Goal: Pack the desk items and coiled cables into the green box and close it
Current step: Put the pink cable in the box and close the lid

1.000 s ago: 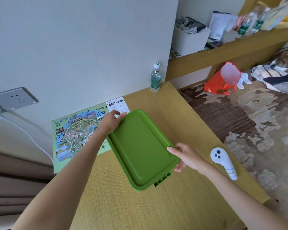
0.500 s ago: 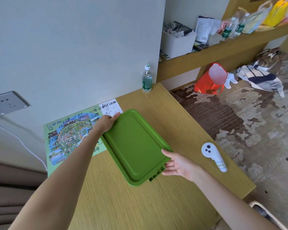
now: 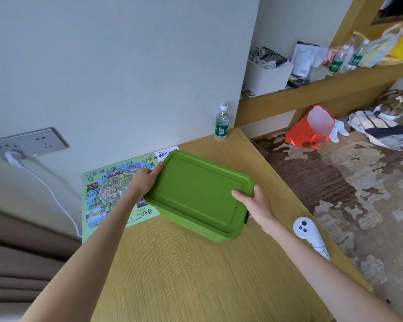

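The green box stands on the wooden desk with its flat green lid on top, so its contents are hidden. My left hand grips the box's far-left short end, fingers over the lid's rim. My right hand holds the near-right short end, thumb lying on the lid and fingers wrapped down the side. The box sits turned diagonally to the desk's edge.
A printed green map sheet lies under the box's left end, against the wall. A water bottle stands at the desk's back corner. A white controller lies near the right edge. A wall socket has a white cable plugged in.
My right hand has come up from the box's lower side to clasp its right end, thumb on the lid. The box has turned slightly; my left hand keeps its grip.
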